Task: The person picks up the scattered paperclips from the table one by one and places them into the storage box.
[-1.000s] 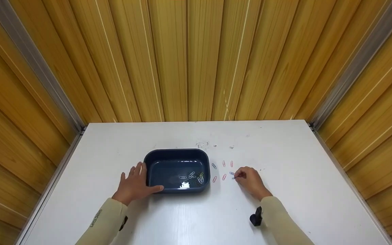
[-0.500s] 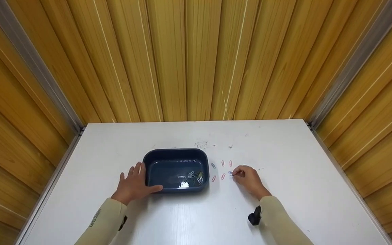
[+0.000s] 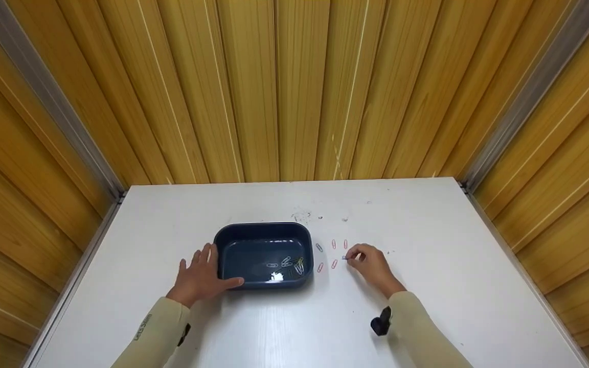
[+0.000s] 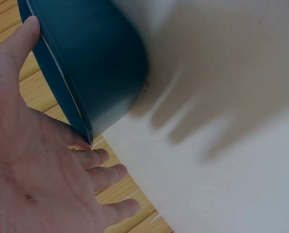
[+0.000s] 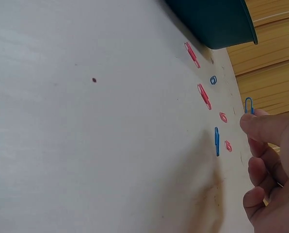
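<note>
My left hand [image 3: 200, 276] lies at the left end of a dark blue rectangular tray [image 3: 262, 228], its fingers straight along the side and its thumb over the near rim. In the left wrist view, the thumb and index finger touch the tray's rim [image 4: 62, 73]. Right of the tray, my right hand [image 3: 374, 266] pinches a blue paper clip [image 5: 249, 103] between thumb and index finger, held above the table. Beneath it, another blue paper clip [image 5: 216, 141] lies on the table. Nearby lie pink paper clips [image 5: 204, 96] and a further blue paper clip [image 5: 213, 80].
Several silver and yellow paper clips [image 3: 286, 261] lie in the tray's right part. The white table [image 3: 294, 332] ends at wood-patterned panels [image 3: 294, 92] behind and at both sides. Small dark marks [image 3: 302, 215] dot the tabletop behind the tray.
My right hand has shifted slightly up and left with the pinched blue paper clip, its fingertips now overlapping the blue clip on the table. My left hand keeps its place on the tray.
</note>
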The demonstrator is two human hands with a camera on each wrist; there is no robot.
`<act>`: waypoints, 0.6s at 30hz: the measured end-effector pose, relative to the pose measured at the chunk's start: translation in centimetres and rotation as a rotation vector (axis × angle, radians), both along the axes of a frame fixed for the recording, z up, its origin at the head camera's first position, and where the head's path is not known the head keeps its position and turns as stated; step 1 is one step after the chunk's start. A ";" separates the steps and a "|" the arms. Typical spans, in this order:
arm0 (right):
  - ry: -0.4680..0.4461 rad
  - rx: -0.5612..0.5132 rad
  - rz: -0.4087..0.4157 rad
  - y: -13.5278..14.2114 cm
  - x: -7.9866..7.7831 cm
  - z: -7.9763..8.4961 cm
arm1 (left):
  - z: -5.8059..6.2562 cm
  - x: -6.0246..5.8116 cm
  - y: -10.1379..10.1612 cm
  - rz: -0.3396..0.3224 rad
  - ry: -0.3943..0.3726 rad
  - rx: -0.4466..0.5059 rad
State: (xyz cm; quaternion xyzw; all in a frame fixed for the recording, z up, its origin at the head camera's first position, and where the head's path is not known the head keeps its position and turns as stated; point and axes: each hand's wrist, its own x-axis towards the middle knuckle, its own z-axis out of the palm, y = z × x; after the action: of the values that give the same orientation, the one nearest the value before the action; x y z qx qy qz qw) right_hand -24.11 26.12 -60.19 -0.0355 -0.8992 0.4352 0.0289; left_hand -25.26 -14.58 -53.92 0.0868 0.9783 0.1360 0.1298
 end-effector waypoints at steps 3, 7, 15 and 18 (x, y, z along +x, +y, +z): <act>0.014 -0.007 0.011 -0.3 -0.3 0.1 | 0.1 0.0 -0.1 0.003 0.000 0.007; 0.028 -0.016 0.019 -0.7 -0.5 0.2 | 0.2 0.0 -0.2 0.008 -0.007 0.020; 0.072 -0.048 0.061 -1.9 -0.9 1.1 | 0.3 0.0 0.0 0.013 -0.027 0.036; 0.085 -0.051 0.082 -2.3 -1.1 1.4 | 0.4 0.0 0.2 0.012 -0.027 0.047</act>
State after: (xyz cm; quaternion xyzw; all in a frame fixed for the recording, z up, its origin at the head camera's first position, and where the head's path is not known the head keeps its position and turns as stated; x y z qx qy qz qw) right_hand -25.17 23.80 -58.79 0.0191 -0.8865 0.4598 0.0480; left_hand -25.24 -14.43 -53.52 0.0819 0.9735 0.1609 0.1401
